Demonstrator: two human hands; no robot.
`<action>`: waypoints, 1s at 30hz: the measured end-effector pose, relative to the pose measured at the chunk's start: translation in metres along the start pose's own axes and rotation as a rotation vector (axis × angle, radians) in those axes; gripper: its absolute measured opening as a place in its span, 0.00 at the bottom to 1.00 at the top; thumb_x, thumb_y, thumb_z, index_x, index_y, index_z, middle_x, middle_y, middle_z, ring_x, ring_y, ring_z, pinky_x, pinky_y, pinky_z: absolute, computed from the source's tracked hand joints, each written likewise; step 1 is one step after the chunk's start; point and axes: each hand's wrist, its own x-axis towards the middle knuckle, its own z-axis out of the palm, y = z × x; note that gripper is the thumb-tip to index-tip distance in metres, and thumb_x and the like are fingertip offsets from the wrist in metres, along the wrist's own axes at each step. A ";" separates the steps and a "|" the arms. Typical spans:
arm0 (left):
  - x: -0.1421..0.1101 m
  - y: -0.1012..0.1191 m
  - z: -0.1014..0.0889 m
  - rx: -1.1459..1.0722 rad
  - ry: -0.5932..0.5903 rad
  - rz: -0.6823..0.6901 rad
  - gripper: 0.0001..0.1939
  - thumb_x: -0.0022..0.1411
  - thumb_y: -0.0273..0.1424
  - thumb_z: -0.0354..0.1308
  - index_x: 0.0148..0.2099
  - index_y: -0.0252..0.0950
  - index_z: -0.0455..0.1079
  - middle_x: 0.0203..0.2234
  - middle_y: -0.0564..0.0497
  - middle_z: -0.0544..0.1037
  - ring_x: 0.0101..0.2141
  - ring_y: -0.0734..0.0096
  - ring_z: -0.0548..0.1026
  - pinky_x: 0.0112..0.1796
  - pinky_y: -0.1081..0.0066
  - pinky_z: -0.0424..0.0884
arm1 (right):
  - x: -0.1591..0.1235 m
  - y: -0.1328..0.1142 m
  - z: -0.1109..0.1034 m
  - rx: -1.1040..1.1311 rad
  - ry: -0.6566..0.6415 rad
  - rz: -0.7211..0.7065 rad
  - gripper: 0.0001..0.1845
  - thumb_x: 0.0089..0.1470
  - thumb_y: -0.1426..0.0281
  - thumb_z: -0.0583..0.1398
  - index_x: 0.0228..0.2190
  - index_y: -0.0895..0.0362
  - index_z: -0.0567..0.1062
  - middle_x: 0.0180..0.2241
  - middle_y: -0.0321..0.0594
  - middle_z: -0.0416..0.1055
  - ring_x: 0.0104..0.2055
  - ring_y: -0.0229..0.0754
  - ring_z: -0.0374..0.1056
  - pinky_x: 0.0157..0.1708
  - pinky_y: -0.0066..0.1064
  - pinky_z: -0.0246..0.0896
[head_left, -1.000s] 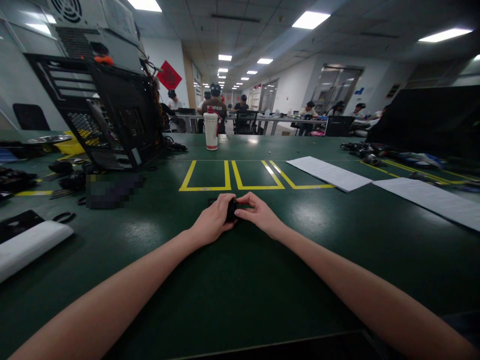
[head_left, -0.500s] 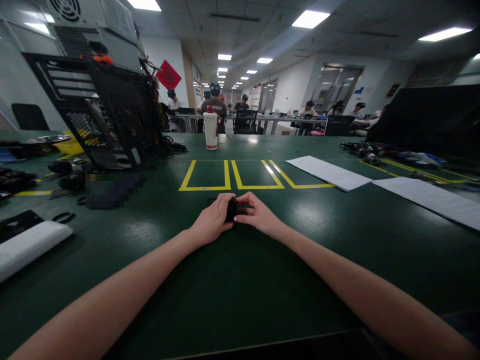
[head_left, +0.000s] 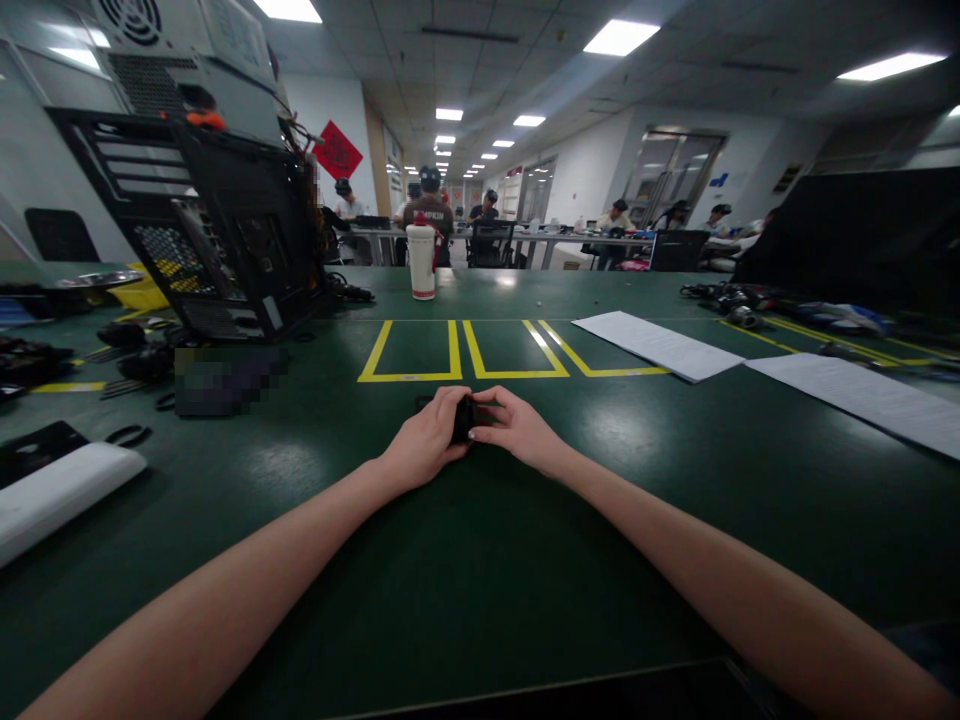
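Fingers of the left hand [head_left: 424,442] are clamped around a small black object [head_left: 462,424] on the near middle part of the dark green table [head_left: 480,560]. The thumb and forefinger of the right hand [head_left: 521,428] stand apart from each other at the object's right side; whether they grip it, I cannot tell. Most of the object is hidden by the fingers, though a dark bit of something also shows just left of the left fingertips.

Just beyond the hands, yellow tape [head_left: 409,378] marks open-ended boxes on the table. Farther off, a white cup [head_left: 422,265] stands upright. To the right lie a sheet of paper [head_left: 660,347] and, nearer, a second sheet [head_left: 862,402]. A black computer case [head_left: 262,235] leans at far left, and a long white object [head_left: 71,495] lies at near left. Several people sit at tables at the far end of the room.
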 end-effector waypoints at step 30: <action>0.001 -0.001 0.002 0.002 0.015 0.010 0.30 0.51 0.26 0.55 0.53 0.38 0.45 0.47 0.45 0.58 0.45 0.60 0.65 0.42 0.59 0.66 | -0.001 -0.003 0.003 0.027 0.044 -0.027 0.13 0.44 0.70 0.59 0.35 0.54 0.65 0.39 0.36 0.64 0.43 0.39 0.65 0.46 0.38 0.60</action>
